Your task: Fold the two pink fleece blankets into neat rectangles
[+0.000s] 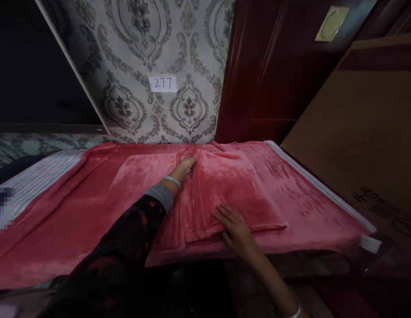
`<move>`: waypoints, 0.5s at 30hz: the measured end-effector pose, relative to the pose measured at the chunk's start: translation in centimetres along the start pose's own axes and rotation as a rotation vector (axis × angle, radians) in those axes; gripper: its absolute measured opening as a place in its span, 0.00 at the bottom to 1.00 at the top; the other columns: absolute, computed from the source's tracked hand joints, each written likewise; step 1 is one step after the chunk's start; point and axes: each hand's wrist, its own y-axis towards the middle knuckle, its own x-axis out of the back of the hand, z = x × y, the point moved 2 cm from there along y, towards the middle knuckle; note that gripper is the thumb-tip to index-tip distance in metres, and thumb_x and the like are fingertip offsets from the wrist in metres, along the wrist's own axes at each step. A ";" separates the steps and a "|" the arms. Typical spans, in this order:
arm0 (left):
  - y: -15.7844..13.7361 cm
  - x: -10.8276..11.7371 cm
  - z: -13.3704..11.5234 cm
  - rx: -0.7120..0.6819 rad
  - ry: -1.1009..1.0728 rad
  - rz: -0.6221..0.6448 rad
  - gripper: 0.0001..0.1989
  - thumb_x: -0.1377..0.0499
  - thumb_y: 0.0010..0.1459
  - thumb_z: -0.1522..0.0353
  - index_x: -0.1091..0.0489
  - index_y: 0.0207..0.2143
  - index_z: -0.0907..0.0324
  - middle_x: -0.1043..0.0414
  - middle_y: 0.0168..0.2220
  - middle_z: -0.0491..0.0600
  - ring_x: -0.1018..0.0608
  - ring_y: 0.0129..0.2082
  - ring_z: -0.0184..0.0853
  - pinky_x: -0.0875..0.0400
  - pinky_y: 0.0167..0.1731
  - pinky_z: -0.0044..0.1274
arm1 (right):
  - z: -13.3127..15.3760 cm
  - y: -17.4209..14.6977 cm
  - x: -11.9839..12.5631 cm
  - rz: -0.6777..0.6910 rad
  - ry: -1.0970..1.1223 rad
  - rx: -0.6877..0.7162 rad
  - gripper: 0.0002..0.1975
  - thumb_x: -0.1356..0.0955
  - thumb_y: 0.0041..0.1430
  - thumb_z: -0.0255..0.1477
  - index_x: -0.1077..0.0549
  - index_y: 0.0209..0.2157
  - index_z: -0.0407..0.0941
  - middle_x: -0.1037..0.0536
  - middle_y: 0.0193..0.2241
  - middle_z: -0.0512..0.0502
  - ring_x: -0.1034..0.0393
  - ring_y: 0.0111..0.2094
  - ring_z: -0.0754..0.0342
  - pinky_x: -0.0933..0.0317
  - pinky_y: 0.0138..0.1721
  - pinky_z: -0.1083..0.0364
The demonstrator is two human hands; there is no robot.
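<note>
A pink plush cloth [232, 190] lies folded in two panels, side by side, on a larger pink plush spread. My left hand [188, 163] reaches to the far end of the seam between the panels, its fingers closed on the right panel's far left corner. The fingertips there are partly hidden. Near the front edge of that same panel, my right hand [237, 229] rests with its fingers stretched out over the fabric. The left panel [149, 168] lies partly behind my left forearm.
The pink spread [59, 212] covers a table, with striped cloth [56, 170] at its left. Patterned wallpaper [188, 57] bears a paper label [163, 83] reading 277. A dark screen [39, 66] stands left; a cardboard box [364, 128] and red wooden panel [258, 66] stand right.
</note>
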 end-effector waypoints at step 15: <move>-7.0 1.6 1.7 -0.083 0.632 0.109 0.14 0.28 0.43 0.64 0.31 0.22 0.60 0.30 0.24 0.47 0.22 0.38 0.39 0.33 0.30 0.19 | -0.4 0.1 1.4 -0.045 -0.023 -0.073 0.17 0.37 0.66 0.28 0.22 0.51 0.45 0.21 0.50 0.40 0.27 0.52 0.44 0.33 0.56 0.41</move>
